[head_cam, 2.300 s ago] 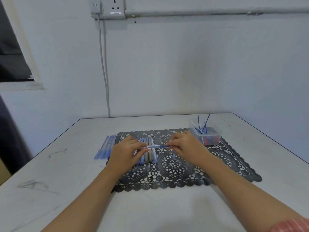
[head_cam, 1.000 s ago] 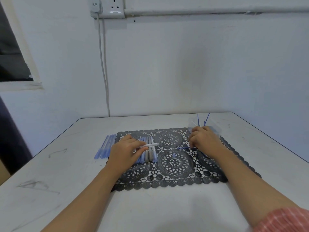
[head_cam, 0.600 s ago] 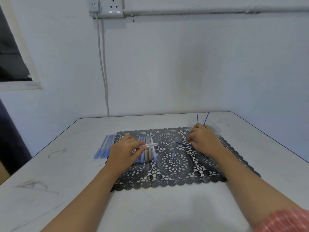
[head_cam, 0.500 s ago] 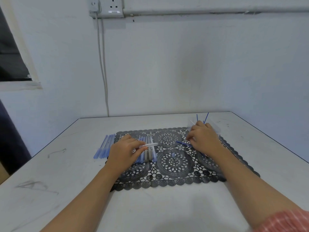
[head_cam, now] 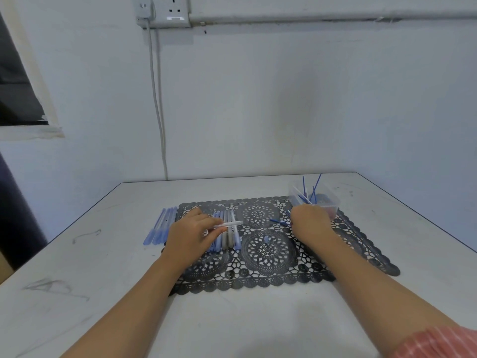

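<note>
Lying in the middle of the table, the black lace mat leaves wide bare surface toward the near edge and on both sides; the far edge meets the wall. A clear tub of refills sits on the mat's far right corner. The left hand rests over a row of pens on the mat, its fingers pinching a clear pen barrel held crosswise. The right hand lies knuckles up just before the tub, fingers curled onto one end of a blue refill pointing left. More pens lie beside the mat's left edge.
</note>
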### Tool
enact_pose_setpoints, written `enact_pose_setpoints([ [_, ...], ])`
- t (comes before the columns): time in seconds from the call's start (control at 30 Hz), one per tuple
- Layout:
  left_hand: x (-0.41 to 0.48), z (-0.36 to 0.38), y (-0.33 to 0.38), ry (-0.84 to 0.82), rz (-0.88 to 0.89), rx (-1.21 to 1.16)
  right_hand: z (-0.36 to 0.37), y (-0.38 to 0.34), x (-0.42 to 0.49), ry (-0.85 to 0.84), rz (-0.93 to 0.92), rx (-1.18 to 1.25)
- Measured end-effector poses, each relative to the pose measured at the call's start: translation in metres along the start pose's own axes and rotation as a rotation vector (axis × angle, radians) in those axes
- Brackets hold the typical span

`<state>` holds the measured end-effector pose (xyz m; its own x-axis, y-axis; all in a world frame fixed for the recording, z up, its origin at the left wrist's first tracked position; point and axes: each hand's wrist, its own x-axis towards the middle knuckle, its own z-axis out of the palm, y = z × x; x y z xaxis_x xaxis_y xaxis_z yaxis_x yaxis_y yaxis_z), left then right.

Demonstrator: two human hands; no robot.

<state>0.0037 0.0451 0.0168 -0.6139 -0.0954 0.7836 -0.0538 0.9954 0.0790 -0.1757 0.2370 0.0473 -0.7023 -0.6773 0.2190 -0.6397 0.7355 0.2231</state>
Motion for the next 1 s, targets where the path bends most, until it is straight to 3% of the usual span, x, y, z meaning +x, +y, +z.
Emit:
enact_pose_setpoints([
  [0.4, 0.0, 0.002, -0.001, -0.013, -0.001, -0.016, 0.019, 0.001, 0.011, 0.035, 0.101, 0.398],
  [0.6, -0.001, 0.002, 0.0, -0.016, -0.01, -0.039, 0.026, 0.002, 0.013, 0.055, 0.105, 0.397],
  [0.87, 0.0, 0.001, 0.0, -0.024, -0.005, -0.03, 0.018, 0.005, 0.007, 0.105, 0.181, 0.21],
  [1.0, -0.001, 0.001, 0.001, -0.036, -0.014, -0.033, 0.022, 0.005, 0.01, 0.128, 0.176, 0.287],
])
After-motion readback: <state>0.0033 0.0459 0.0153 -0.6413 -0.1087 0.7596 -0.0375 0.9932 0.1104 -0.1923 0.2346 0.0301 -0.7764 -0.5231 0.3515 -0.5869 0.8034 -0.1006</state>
